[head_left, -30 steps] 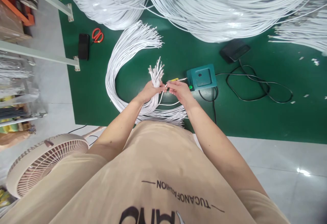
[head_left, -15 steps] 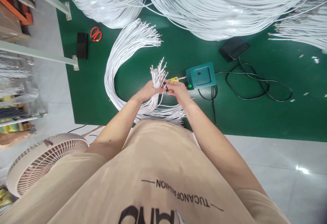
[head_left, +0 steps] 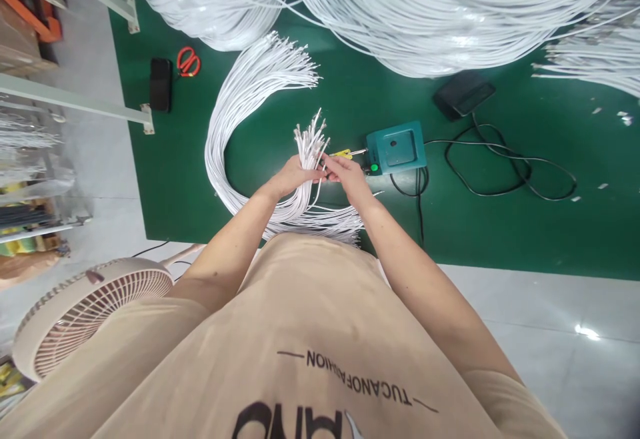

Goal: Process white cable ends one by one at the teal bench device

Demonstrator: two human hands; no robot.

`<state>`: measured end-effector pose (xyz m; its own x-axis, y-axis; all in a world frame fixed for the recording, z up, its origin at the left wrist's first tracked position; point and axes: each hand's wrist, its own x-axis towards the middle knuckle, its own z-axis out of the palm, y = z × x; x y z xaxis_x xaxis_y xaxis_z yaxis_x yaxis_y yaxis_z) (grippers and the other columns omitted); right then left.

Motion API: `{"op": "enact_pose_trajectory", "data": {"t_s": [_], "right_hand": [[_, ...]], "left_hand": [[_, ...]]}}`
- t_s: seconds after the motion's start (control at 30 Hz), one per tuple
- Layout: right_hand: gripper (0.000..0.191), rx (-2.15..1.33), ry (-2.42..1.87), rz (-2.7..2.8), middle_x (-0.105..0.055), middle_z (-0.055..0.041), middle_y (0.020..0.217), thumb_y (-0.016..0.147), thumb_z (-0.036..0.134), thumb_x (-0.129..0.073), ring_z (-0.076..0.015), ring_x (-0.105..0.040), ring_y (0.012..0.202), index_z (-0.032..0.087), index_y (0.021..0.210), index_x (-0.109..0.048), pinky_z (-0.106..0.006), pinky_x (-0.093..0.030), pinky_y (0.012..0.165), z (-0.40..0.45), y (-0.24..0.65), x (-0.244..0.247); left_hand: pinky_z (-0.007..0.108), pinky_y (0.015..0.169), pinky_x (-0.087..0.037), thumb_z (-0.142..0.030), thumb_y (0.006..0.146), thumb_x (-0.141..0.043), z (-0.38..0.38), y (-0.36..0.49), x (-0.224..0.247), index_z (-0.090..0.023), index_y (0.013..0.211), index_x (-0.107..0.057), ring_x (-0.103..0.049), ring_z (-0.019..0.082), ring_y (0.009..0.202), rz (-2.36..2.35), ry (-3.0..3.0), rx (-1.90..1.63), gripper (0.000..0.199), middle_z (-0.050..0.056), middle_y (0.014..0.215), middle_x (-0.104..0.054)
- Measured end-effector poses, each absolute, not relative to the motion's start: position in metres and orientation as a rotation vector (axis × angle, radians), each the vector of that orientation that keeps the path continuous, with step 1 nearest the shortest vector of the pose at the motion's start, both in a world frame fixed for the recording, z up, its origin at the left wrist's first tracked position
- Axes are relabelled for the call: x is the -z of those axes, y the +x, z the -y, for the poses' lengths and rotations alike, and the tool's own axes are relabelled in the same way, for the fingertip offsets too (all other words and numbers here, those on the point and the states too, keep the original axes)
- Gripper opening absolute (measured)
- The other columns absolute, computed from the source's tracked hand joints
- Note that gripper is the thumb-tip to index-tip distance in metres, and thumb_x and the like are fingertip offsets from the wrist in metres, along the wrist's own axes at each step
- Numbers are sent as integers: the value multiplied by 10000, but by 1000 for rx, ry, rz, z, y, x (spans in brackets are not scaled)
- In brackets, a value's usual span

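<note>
The left hand point(head_left: 293, 177) has its grip closed around a loose bunch of thin white cords with small shiny tips point(head_left: 303, 182); the thumb lies across the front of the bunch, and the tips fan out above the hand, pointing up and away from the person; the right hand point(head_left: 350, 179) is right beside it, with its fingers bent in at the side of the bunch, next to one cord that hangs a bit apart; its fingertips are small and partly hidden, so I cannot tell if that grip is shut on a cord or a little open; the bunch is over the green flat bench point(head_left: 280, 132), in front of the person's tan shirt point(head_left: 310, 305), and its lower part bends down to the left, where it is hard to tell from the long curved bundle of white cords point(head_left: 215, 139) around it; more cord ends lie below the hands, partly covered by the shirt; just past the right hand is a thin tool with a yellow part point(head_left: 343, 153), its near end hard to make out by the fingers, and its silver rod reaches to a blue-green square box with a green button point(head_left: 396, 148); the huge heap of white cords point(head_left: 450, 19) is cut off by the top edge.
</note>
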<state>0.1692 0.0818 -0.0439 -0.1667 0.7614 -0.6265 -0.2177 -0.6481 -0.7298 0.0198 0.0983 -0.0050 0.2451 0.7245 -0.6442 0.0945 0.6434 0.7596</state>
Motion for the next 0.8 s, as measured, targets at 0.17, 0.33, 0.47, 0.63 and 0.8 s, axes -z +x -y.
{"op": "enact_pose_trajectory", "data": {"t_s": [0.17,0.33,0.47,0.63,0.8], "right_hand": [[114,-2102,-1324,306,-587,42,544,655,186,-739,-67,-528,530,157,686,-633,-227,-510,658,-89,173,42],[86,-2272,-1404,-6,-627,12,586,689,52,-598,-53,-520,522,132,688,-629,-212,-506,649,-94,180,34],[47,-2160,-1459,142,-605,17,579,700,115,-596,-80,-536,540,145,681,-627,-253,-507,665,-93,179,31],[70,-1828,-1604,796,-618,-3,676,760,214,-607,-118,-547,622,158,737,-643,-291,-474,716,-86,173,41],[257,-976,-1630,1952,-622,-115,937,916,192,-386,-224,-540,907,137,863,-631,-367,-421,862,-77,174,50]], "left_hand": [[286,712,-485,-139,594,-763,-98,21,5,-119,1055,-608,-616,127,661,-1269,829,-483,487,1,735,-639],[272,746,-480,-118,588,-741,-97,22,8,-120,1043,-614,-607,112,679,-1303,911,-456,472,-19,732,-636],[274,733,-481,-100,577,-734,-99,23,8,-118,1042,-610,-613,118,667,-1324,897,-447,481,-34,697,-621],[256,662,-456,-107,603,-721,-102,24,7,-109,1061,-599,-596,111,606,-1322,849,-431,474,-9,667,-642],[241,593,-427,-90,591,-703,-105,26,15,-86,1012,-596,-581,115,559,-1318,749,-456,434,3,591,-628]]}}
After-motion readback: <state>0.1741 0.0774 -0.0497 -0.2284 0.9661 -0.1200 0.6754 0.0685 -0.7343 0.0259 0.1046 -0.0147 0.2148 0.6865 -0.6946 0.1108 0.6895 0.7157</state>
